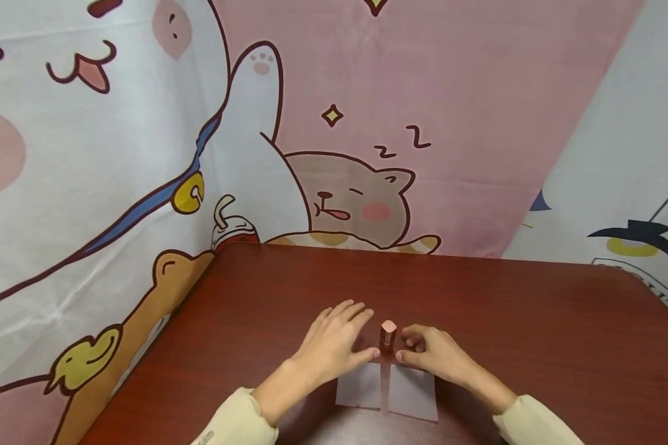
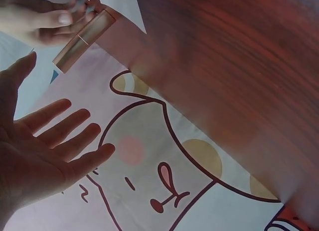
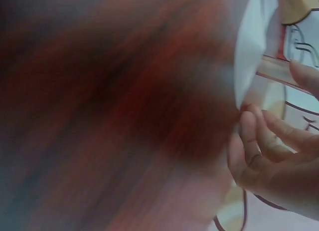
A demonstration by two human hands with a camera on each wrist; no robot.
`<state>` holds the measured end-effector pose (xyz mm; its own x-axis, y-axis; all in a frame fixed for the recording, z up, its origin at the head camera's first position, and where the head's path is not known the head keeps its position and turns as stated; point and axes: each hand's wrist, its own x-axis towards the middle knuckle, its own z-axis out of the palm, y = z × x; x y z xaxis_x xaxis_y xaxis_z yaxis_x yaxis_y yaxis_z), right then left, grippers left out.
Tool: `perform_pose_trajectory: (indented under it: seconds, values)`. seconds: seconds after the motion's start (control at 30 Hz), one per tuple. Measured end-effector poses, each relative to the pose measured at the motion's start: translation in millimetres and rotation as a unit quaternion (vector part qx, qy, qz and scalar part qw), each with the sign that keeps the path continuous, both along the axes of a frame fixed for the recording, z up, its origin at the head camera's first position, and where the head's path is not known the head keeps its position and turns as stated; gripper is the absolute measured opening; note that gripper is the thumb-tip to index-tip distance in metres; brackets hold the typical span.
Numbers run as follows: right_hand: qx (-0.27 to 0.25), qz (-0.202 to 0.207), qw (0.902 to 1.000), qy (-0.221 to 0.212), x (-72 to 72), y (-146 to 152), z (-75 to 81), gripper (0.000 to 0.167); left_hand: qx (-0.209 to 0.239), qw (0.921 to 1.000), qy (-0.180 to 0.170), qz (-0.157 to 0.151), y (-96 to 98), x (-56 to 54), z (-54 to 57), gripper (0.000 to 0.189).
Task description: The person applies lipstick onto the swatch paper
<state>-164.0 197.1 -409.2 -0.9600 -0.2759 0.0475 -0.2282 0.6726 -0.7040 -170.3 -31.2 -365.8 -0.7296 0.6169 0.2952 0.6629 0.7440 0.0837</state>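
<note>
A rose-gold lipstick tube (image 1: 387,337) stands upright on the table between both hands in the head view. To its left, my left hand (image 1: 336,343) hovers with fingers spread and thumb pointing at the tube; nothing is in its grasp. My right hand (image 1: 436,352) is close on the other side, its fingers loosely bent and a small gap showing between them and the tube. The left wrist view shows the lipstick tube (image 2: 83,41) beyond the left palm (image 2: 40,161). In the right wrist view the thumb overlaps the lipstick tube's (image 3: 275,69) end.
Two white paper squares, a left one (image 1: 362,389) and a right one (image 1: 412,395), lie side by side just in front of the tube. They rest on a dark red-brown wooden table (image 1: 534,321). A cartoon-printed cloth (image 1: 451,93) hangs behind and along the left edge.
</note>
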Motion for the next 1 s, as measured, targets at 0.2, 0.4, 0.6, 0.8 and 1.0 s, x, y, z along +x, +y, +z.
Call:
perform_pose_trajectory:
  seconds: [0.2, 0.4, 0.6, 0.8, 1.0]
  values:
    - [-0.020, 0.031, 0.9993, 0.003, -15.9, -9.1, -7.2, 0.032, 0.004, 0.9999, 0.010, -0.001, -1.5, -0.4, -0.6, 0.064]
    - [-0.012, 0.041, 0.9975, 0.056, -17.1, -13.9, -13.5, 0.022, -0.002, 0.9999, 0.014, -0.005, -1.3, -0.9, -1.5, 0.065]
    - [-0.012, 0.042, 0.9942, 0.099, -16.8, -14.7, -17.0, 0.013, 0.007, 0.9992, 0.036, -0.015, -1.4, -2.3, -2.3, 0.067]
    - [-0.012, 0.063, 0.9917, 0.112, -11.6, -16.6, -12.3, 0.011, 0.006, 0.9994, 0.030, -0.016, -6.6, 1.4, -1.6, 0.069]
    - [0.077, 0.070, 0.9830, 0.151, 0.4, -14.3, 8.3, 0.012, 0.011, 0.9992, 0.030, -0.027, -8.2, 7.8, 2.9, 0.069]
